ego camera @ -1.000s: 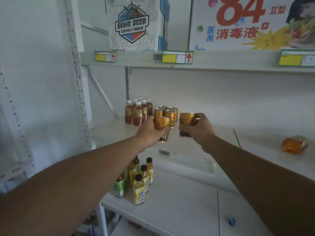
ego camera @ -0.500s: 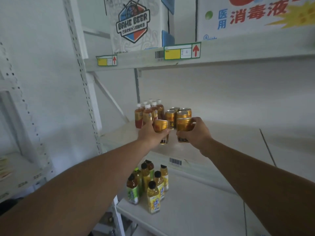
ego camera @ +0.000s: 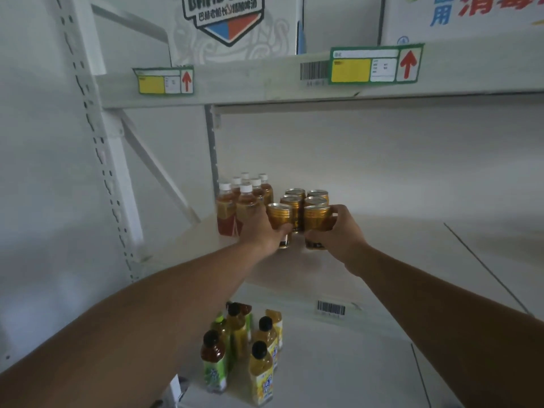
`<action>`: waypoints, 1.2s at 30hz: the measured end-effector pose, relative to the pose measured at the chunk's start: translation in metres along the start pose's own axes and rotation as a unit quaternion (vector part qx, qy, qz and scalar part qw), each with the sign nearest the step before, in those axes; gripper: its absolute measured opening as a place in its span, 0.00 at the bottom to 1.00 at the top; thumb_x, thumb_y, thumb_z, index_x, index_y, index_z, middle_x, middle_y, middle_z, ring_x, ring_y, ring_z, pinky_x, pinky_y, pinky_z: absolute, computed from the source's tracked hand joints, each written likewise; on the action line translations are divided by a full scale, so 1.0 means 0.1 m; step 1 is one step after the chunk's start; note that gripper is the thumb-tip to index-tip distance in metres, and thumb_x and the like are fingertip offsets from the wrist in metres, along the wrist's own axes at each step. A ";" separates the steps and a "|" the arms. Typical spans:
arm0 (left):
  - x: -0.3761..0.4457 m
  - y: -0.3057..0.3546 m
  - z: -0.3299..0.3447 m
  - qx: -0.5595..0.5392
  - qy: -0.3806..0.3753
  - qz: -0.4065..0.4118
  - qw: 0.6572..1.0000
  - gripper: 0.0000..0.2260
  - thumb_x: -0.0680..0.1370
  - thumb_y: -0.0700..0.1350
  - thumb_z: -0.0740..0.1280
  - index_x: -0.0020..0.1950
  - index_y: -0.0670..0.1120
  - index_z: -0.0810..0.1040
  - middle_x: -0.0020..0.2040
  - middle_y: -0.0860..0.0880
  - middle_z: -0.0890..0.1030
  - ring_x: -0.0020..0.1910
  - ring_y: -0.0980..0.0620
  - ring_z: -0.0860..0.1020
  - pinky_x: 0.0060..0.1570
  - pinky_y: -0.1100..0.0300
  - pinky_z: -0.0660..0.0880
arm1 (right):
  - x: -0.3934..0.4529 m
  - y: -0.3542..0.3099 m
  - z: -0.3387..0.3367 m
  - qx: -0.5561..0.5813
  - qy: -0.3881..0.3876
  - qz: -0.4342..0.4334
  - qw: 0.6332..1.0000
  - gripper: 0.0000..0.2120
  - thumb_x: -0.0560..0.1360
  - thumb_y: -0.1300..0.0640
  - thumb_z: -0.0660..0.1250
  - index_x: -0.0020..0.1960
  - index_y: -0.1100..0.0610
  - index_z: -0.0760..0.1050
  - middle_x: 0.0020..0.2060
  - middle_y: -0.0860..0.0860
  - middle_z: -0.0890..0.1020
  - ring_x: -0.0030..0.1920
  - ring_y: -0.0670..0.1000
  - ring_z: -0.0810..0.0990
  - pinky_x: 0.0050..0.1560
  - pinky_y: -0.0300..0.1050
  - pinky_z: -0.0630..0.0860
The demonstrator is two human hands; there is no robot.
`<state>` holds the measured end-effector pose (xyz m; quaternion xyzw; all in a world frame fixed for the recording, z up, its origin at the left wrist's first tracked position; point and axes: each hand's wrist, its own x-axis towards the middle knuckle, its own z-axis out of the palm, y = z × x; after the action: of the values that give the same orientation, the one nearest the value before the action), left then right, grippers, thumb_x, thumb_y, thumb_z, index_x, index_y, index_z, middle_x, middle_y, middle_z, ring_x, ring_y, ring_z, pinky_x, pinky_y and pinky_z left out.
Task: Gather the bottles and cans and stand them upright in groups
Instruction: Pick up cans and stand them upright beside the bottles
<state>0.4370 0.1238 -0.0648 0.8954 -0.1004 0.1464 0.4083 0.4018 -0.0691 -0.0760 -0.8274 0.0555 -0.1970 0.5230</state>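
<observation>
On the middle shelf [ego camera: 382, 260] stand several gold cans [ego camera: 306, 198] in a tight cluster, with several white-capped tea bottles [ego camera: 235, 201] upright just left of them. My left hand [ego camera: 262, 231] grips a gold can [ego camera: 279, 216] upright at the front left of the cluster. My right hand [ego camera: 338, 234] grips another gold can [ego camera: 316, 217] upright at the front right. Both held cans sit right against the cluster, their bases low at the shelf; contact with the shelf is hidden by my fingers.
On the lower shelf [ego camera: 338, 363] stands a group of black-capped yellow and green bottles [ego camera: 244, 343]. The upper shelf edge [ego camera: 265, 81] carries yellow price tags, with cardboard boxes [ego camera: 232, 25] above. A perforated upright post [ego camera: 97, 142] stands at the left.
Both hands have carried their cans forward and down to the front of the can cluster. The view has moved closer and tilted left, so the fallen orange bottle at the right is out of sight.
</observation>
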 end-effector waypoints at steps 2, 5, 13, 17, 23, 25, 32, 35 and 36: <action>0.13 -0.08 0.02 -0.011 -0.017 0.025 0.999 0.24 0.78 0.54 0.79 0.69 0.48 0.78 0.65 0.48 0.84 0.65 0.45 0.81 0.67 0.49 0.76 | 0.02 -0.01 0.09 -0.005 0.019 0.008 1.000 0.40 0.67 0.55 0.85 0.73 0.49 0.70 0.56 0.48 0.83 0.57 0.53 0.83 0.46 0.46 0.80; 0.24 -0.14 0.02 -0.031 -0.038 0.043 0.998 0.20 0.77 0.50 0.80 0.66 0.45 0.81 0.62 0.46 0.85 0.63 0.44 0.83 0.65 0.45 0.79 | 0.03 -0.07 0.22 -0.013 0.038 0.012 0.999 0.40 0.66 0.56 0.86 0.73 0.50 0.71 0.59 0.49 0.82 0.57 0.53 0.82 0.50 0.49 0.81; 0.29 -0.13 0.12 -0.055 -0.046 0.066 0.995 0.16 0.75 0.47 0.81 0.61 0.46 0.85 0.56 0.47 0.88 0.58 0.46 0.85 0.59 0.48 0.81 | 0.04 -0.03 0.28 -0.020 0.067 0.010 0.997 0.41 0.67 0.61 0.83 0.76 0.54 0.70 0.68 0.54 0.76 0.65 0.58 0.80 0.64 0.58 0.81; 0.28 -0.12 0.16 -0.064 -0.055 0.053 0.995 0.20 0.75 0.49 0.81 0.64 0.44 0.83 0.59 0.45 0.86 0.60 0.44 0.84 0.62 0.46 0.80 | 0.05 0.06 0.24 -0.015 0.049 0.018 0.998 0.38 0.70 0.58 0.84 0.73 0.51 0.67 0.59 0.47 0.79 0.60 0.53 0.81 0.56 0.49 0.76; 0.34 -0.18 0.15 -0.056 -0.080 0.049 0.994 0.24 0.77 0.51 0.80 0.70 0.46 0.78 0.65 0.46 0.84 0.65 0.45 0.81 0.63 0.53 0.76 | 0.08 0.12 0.28 -0.072 0.049 0.034 0.996 0.42 0.69 0.51 0.84 0.76 0.50 0.66 0.59 0.49 0.81 0.59 0.54 0.80 0.56 0.47 0.73; 0.34 -0.18 0.17 -0.052 -0.085 0.055 0.993 0.25 0.79 0.51 0.78 0.73 0.46 0.76 0.68 0.46 0.82 0.68 0.44 0.79 0.64 0.54 0.74 | 0.11 0.12 0.30 -0.101 0.039 0.037 0.993 0.39 0.69 0.48 0.84 0.76 0.50 0.70 0.62 0.50 0.84 0.62 0.56 0.82 0.56 0.47 0.73; 0.31 -0.20 0.20 -0.048 -0.099 0.062 0.992 0.28 0.83 0.50 0.73 0.79 0.44 0.67 0.76 0.43 0.76 0.75 0.42 0.74 0.69 0.54 0.69 | 0.13 0.10 0.33 -0.125 0.036 0.044 0.991 0.37 0.69 0.45 0.83 0.73 0.50 0.73 0.62 0.52 0.85 0.58 0.55 0.82 0.55 0.47 0.74; 0.31 -0.20 0.19 -0.052 -0.104 0.060 0.991 0.28 0.84 0.49 0.72 0.79 0.43 0.66 0.76 0.43 0.75 0.75 0.41 0.73 0.69 0.54 0.68 | 0.13 0.10 0.34 -0.132 0.042 0.050 0.989 0.35 0.69 0.45 0.83 0.71 0.50 0.73 0.61 0.52 0.85 0.55 0.54 0.80 0.52 0.47 0.73; 0.31 -0.20 0.19 -0.051 -0.106 0.060 0.991 0.27 0.84 0.49 0.72 0.79 0.43 0.66 0.76 0.43 0.75 0.75 0.41 0.73 0.68 0.55 0.68 | 0.13 0.09 0.35 -0.136 0.044 0.052 0.988 0.35 0.69 0.44 0.83 0.71 0.50 0.73 0.61 0.52 0.85 0.56 0.55 0.81 0.52 0.47 0.73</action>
<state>0.4757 0.1205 -0.0801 0.8760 -0.2039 0.0700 0.4314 0.4279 -0.0476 -0.0939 -0.8773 0.1482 -0.1965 0.4120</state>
